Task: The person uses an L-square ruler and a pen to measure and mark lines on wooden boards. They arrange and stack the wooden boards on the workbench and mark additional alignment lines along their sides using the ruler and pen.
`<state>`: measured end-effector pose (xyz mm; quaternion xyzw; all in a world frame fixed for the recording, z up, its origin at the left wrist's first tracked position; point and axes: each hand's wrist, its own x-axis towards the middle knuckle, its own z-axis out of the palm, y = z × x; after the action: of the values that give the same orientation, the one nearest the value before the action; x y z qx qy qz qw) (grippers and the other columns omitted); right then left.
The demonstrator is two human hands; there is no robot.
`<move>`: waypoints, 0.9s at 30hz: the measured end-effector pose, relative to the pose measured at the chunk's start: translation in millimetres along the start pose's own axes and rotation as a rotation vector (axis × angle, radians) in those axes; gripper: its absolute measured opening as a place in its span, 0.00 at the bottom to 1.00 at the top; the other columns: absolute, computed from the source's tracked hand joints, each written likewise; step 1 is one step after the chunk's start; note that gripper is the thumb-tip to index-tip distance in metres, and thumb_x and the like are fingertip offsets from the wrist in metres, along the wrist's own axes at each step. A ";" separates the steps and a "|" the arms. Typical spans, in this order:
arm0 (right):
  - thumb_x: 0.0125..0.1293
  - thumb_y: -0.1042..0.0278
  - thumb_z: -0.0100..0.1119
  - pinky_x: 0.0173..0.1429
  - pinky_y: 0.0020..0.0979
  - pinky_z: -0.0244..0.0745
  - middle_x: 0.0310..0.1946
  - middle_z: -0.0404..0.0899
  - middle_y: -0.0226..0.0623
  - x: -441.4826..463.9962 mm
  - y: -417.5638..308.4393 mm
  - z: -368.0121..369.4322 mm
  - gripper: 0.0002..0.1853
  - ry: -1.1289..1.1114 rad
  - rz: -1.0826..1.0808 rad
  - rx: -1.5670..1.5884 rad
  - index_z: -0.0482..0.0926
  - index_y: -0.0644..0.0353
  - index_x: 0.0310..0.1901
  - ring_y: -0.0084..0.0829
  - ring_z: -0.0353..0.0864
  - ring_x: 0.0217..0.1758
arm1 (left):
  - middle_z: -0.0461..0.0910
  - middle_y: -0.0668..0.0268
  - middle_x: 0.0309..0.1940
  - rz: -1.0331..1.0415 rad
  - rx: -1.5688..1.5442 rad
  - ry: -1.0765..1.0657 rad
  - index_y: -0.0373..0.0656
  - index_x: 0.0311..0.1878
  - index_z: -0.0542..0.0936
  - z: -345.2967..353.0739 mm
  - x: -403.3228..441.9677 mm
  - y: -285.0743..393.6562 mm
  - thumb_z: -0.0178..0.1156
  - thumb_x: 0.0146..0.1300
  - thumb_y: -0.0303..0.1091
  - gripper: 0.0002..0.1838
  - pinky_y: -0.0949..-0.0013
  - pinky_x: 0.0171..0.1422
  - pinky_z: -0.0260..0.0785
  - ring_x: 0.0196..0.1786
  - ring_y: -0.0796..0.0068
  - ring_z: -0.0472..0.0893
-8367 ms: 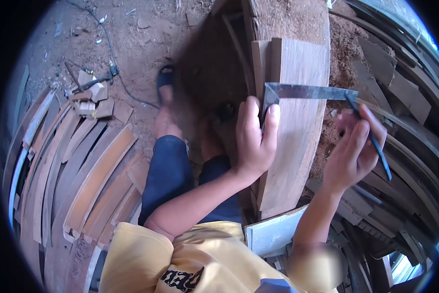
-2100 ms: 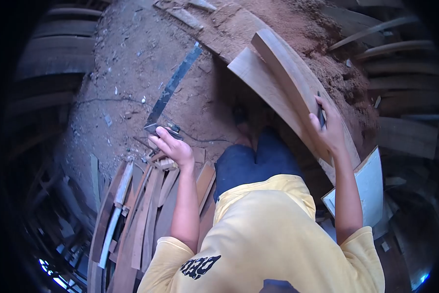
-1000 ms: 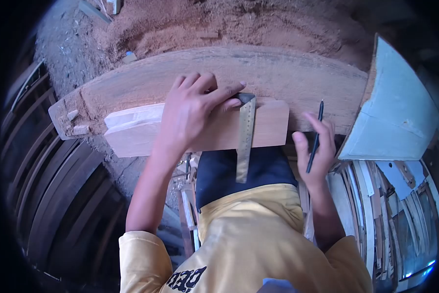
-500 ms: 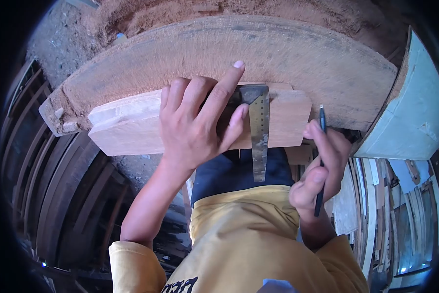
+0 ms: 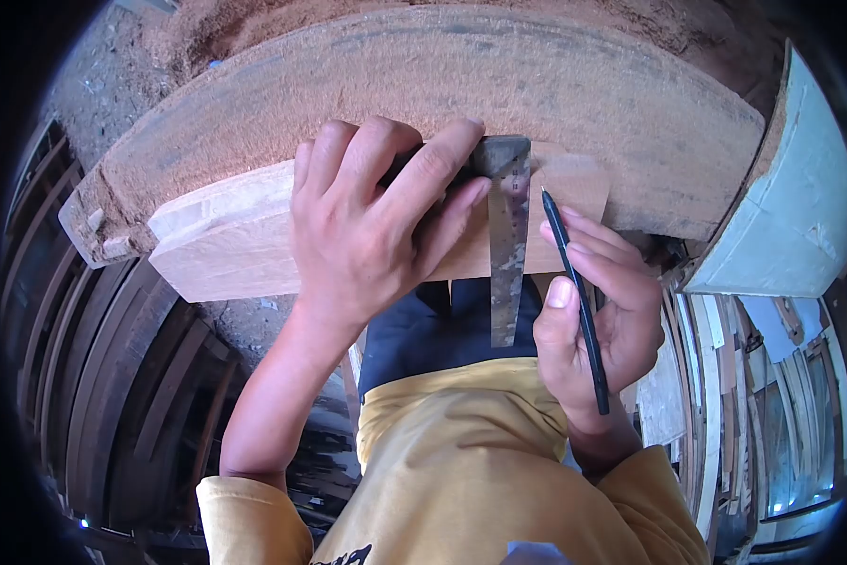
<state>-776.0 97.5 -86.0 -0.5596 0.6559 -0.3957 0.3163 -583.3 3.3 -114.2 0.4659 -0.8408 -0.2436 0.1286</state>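
Several left fingers [image 5: 433,171] clasp the square [image 5: 511,207] across the board [image 5: 235,259], while right fingers [image 5: 621,275] hold a pen [image 5: 579,297] just beside it.

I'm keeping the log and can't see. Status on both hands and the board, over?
Left hand holding metal square, blade across board. Right hand gripping black pen, tip close beside the square. Nothing visible between tip and square.

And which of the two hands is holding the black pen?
The right hand: the black pen sits in its grasp, while the left hand holds the metal square instead.
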 end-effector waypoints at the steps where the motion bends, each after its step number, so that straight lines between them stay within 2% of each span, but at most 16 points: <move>1: 0.66 0.77 0.64 0.53 0.44 0.88 0.43 0.87 0.51 -0.4 0.0 -0.1 0.12 -0.001 -0.001 -0.012 0.78 0.69 0.50 0.54 0.91 0.48 | 0.80 0.67 0.36 0.000 -0.001 0.000 0.50 0.58 0.89 0.1 -0.1 0.4 0.76 0.58 0.38 0.22 0.62 0.44 0.66 0.38 0.66 0.74; 13: 0.62 0.81 0.67 0.54 0.40 0.86 0.40 0.90 0.44 8.2 -8.6 -5.0 0.10 -0.036 -0.008 -0.165 0.84 0.68 0.46 0.47 0.92 0.49 | 0.79 0.67 0.35 -0.001 -0.001 0.017 0.50 0.55 0.89 -0.6 2.0 4.6 0.76 0.58 0.39 0.20 0.62 0.45 0.67 0.38 0.65 0.75; 16: 0.61 0.80 0.67 0.53 0.40 0.85 0.41 0.90 0.44 8.7 -8.8 -5.6 0.11 -0.046 -0.043 -0.182 0.84 0.67 0.47 0.46 0.92 0.49 | 0.79 0.67 0.35 -0.004 0.008 0.014 0.50 0.55 0.89 -0.6 1.2 4.9 0.76 0.59 0.39 0.20 0.62 0.45 0.67 0.39 0.65 0.75; 22: 0.57 0.80 0.65 0.53 0.45 0.82 0.34 0.86 0.39 2.8 -20.7 -17.8 0.10 -0.142 -0.019 -0.218 0.83 0.62 0.41 0.48 0.91 0.50 | 0.79 0.67 0.35 0.006 0.015 0.009 0.50 0.56 0.89 -0.6 1.5 4.3 0.76 0.59 0.40 0.20 0.62 0.45 0.68 0.38 0.65 0.75; 24: 0.55 0.80 0.63 0.57 0.47 0.81 0.31 0.84 0.37 3.2 -24.2 -22.8 0.10 -0.247 0.000 -0.275 0.81 0.61 0.39 0.49 0.91 0.50 | 0.79 0.67 0.35 0.010 0.016 0.006 0.51 0.56 0.89 -0.2 0.5 3.8 0.76 0.60 0.39 0.20 0.62 0.45 0.68 0.39 0.65 0.75; 27: 0.56 0.79 0.63 0.59 0.47 0.79 0.33 0.85 0.38 2.2 -19.0 -23.2 0.10 -0.191 0.077 -0.192 0.81 0.61 0.41 0.48 0.91 0.51 | 0.80 0.66 0.37 0.014 0.026 -0.005 0.49 0.60 0.87 0.7 -1.1 4.0 0.73 0.62 0.37 0.21 0.61 0.46 0.67 0.40 0.64 0.75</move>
<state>-787.1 98.0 -58.1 -0.5968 0.6786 -0.2640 0.3371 -585.9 6.2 -112.7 0.4611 -0.8474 -0.2332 0.1220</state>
